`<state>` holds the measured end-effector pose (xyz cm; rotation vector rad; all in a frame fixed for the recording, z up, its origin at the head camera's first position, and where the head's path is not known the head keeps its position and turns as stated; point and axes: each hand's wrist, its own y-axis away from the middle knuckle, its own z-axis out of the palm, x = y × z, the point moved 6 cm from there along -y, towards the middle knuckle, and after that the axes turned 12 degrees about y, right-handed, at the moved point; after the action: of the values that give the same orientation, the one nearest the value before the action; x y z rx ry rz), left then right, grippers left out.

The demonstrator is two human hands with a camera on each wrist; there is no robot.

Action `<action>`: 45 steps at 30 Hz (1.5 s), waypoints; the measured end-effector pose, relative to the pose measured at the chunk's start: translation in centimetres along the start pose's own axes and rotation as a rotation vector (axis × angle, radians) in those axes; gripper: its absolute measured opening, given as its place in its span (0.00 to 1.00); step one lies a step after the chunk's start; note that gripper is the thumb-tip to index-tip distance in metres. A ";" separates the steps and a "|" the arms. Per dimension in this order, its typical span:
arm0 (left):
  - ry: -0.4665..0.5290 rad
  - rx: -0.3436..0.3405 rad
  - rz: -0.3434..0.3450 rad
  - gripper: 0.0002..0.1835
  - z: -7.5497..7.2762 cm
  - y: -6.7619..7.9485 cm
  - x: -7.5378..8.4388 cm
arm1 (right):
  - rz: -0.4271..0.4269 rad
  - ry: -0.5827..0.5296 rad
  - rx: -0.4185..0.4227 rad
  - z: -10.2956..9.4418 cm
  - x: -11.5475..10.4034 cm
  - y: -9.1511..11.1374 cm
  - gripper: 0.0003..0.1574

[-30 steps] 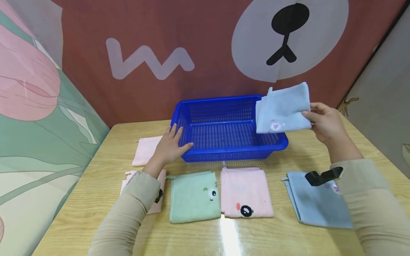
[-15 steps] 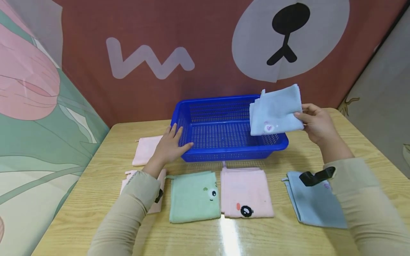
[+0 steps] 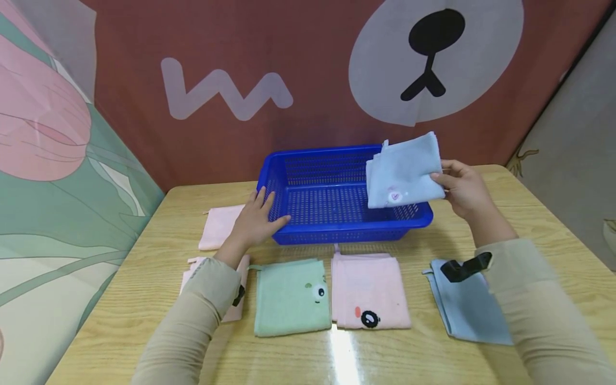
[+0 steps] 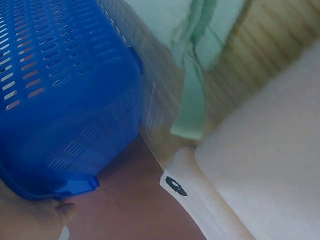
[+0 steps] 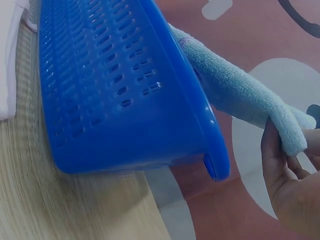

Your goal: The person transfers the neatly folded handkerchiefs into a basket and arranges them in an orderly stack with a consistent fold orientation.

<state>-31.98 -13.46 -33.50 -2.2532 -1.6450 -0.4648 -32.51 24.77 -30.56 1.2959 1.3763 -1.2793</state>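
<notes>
Over the right half of a long blue perforated plastic basket [image 3: 353, 229], head view: light-blue folded terry cloth [image 3: 404, 174], purple heart print, held at its right edge by the right hand [image 3: 467, 190], thumb on the near face. Cloth's long axis roughly left-right, right end tipped slightly up; free end points left, hang loop upper left, heart lower left. Left hand [image 3: 255, 219] splayed on the basket's left front corner, thumb along the front rim, fingers extended. On the wood-grain bench [image 3: 135, 289]: green folded cloth [image 3: 291, 299], pink folded cloth with a black eye [image 3: 372, 286], darker blue folded cloth [image 3: 467, 307] partly behind the right sleeve [image 3: 534, 299]. Far-left pink cloth [image 3: 217, 229] and near-left pink cloth [image 3: 233, 314] both partly covered by the left arm.

Left wrist view adds the basket's slotted outer wall, a left fingertip past the rim lip, the green cloth's flat loop close up, and a black ring mark on a pale cloth [image 4: 187, 195]; can't tell which pink one.

Right wrist view gives the held cloth edge-on: thick layers, axis diagonal from behind the rim down-right into the thumb-and-finger pinch. Rim contact: can't tell.
</notes>
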 end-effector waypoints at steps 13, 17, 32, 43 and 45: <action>0.002 -0.003 -0.008 0.42 0.1 0.0 -0.3 | 0.014 0.031 -0.009 1.3 0.1 -0.2 0.07; -0.005 -0.003 -0.008 0.43 0.1 0.0 -0.3 | 0.016 -0.001 -0.018 1.7 0.1 -0.3 0.07; -0.006 0.002 0.001 0.43 -0.1 0.0 -0.1 | 0.039 -0.096 -0.056 3.0 0.0 -0.5 0.08; -0.004 -0.010 0.001 0.43 0.0 0.0 -0.1 | 0.066 -0.123 -0.071 3.8 0.4 -0.5 0.10; -0.004 -0.010 0.002 0.43 0.0 -0.1 -0.1 | 0.071 -0.105 -0.072 3.8 0.5 -0.6 0.10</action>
<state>-32.07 -13.57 -33.53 -2.2647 -1.6462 -0.4693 -33.39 21.08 -31.50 1.2018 1.2800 -1.2211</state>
